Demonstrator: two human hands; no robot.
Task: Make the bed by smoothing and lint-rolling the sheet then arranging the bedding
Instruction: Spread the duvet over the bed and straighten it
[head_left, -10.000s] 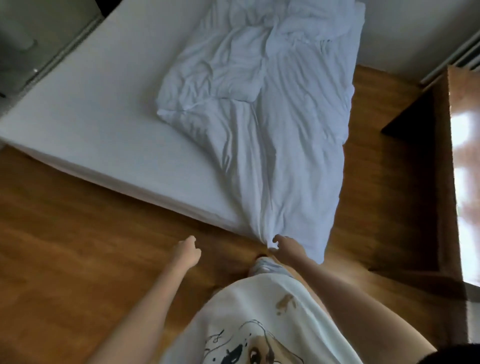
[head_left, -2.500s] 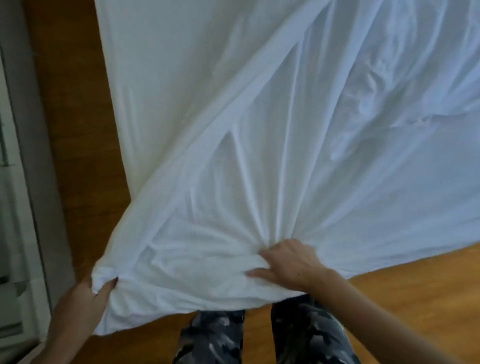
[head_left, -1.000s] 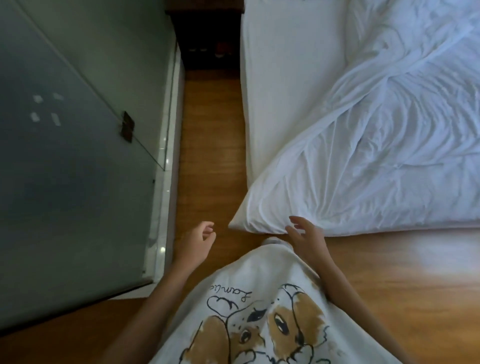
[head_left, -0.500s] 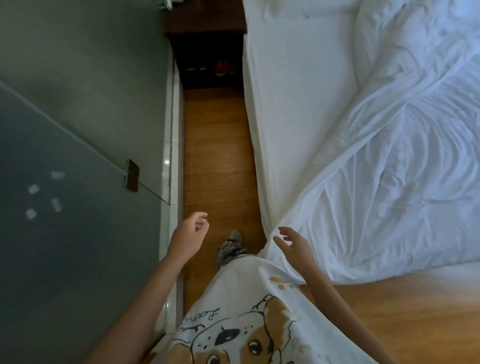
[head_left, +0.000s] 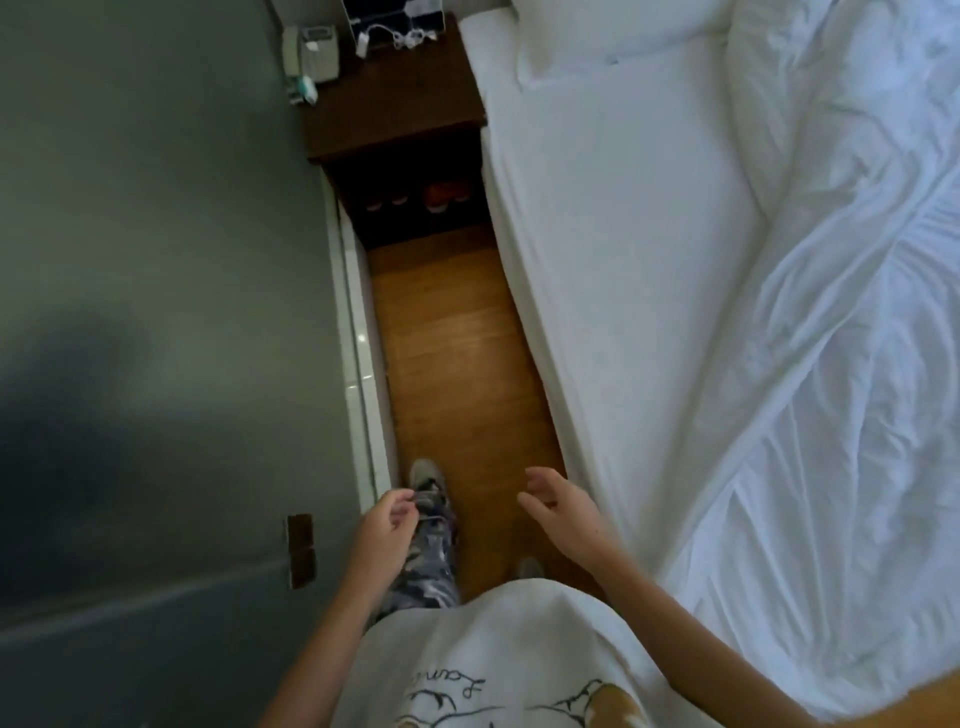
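Both hands, left hand (head_left: 387, 530) and right hand (head_left: 563, 512), now off one duvet (head_left: 810, 395), empty, relaxed.

The sheet (head_left: 613, 249) is plain white, and so is the crumpled duvet (head_left: 841, 364). The floor (head_left: 457, 364) is warm orange-brown wood; the nightstand (head_left: 395, 98) is dark brown. The trousers (head_left: 431, 561) carry a camouflage pattern — grey, white, black. The T-shirt (head_left: 498, 649) is cream — black-and-tan print.

bed with white fitted sheet (head_left: 623, 260): right | rumpled white duvet (head_left: 831, 364): on bed, right | dark wooden nightstand (head_left: 395, 93): far, left of bed | wood-plank floor strip (head_left: 457, 353): between bed and grey wall (head_left: 156, 208)
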